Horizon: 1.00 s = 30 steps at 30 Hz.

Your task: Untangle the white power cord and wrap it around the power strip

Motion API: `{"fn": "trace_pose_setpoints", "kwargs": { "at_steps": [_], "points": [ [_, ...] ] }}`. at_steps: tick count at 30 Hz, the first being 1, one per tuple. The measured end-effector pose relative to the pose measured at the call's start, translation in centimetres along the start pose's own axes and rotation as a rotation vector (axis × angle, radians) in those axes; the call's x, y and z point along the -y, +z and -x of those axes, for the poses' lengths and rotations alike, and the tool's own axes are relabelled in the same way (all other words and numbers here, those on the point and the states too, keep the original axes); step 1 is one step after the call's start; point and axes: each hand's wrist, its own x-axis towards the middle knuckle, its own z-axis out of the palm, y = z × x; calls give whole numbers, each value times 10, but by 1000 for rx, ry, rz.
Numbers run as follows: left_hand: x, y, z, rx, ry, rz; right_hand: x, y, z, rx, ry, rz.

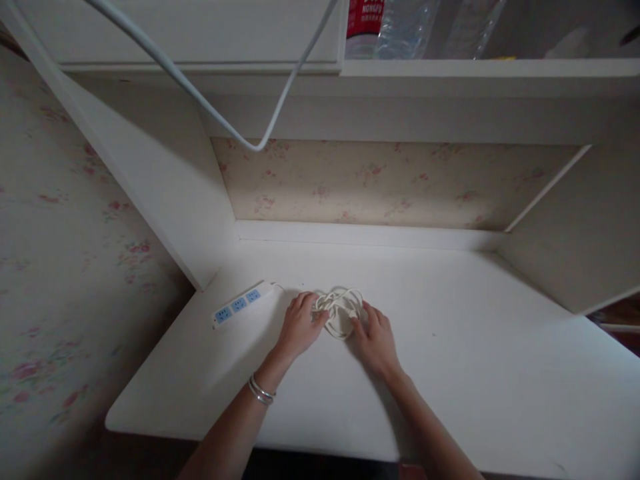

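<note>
This looks like a room in a home. Pale wallpaper [65,267] with pink flowers covers the wall on the left and shows again beyond the far edge of a white desk [480,347], set between white side panels [170,167] like household furniture. Above, a white cabinet front [225,33] adjoins an open shelf [480,68] holding plastic bottles [407,30].

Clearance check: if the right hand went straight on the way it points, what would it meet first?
Most likely the coiled white cord, which the right hand touches; exact depth is hard to judge from this one view.
</note>
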Motion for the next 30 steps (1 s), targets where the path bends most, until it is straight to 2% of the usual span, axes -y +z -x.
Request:
{"fn": "trace_pose_setpoints", "kwargs": {
  "at_steps": [3, 9, 11, 15, 19, 22, 24, 27, 30],
  "points": [
    [7, 5, -2, 25, -13, 45, -8, 9, -5, 82, -83, 35],
    [16, 10, -3, -45, 6, 98, 7, 21, -22, 15, -180, -117],
    [20, 11, -3, -51, -28, 144, 17, 23, -28, -43, -156, -241],
    [28, 15, -2, -27, -102, 233, 29, 31, -31, -135, -1, -550],
    [30, 17, 0, 7, -158, 266, 31, 32, -23, -95, 43, -684],
    [26, 19, 1, 36, -160, 322, 32, 29, -18, -56, -24, -654],
    [25, 20, 1, 40, -134, 358, 32, 27, -16, -65, -119, -619],
    [26, 23, 2, -1, -69, 341, 33, 26, -16, -69, -284, -563],
    [30, 23, 2, -58, 11, 278, 33, 23, -14, -4, -315, -563]
  ]
}}
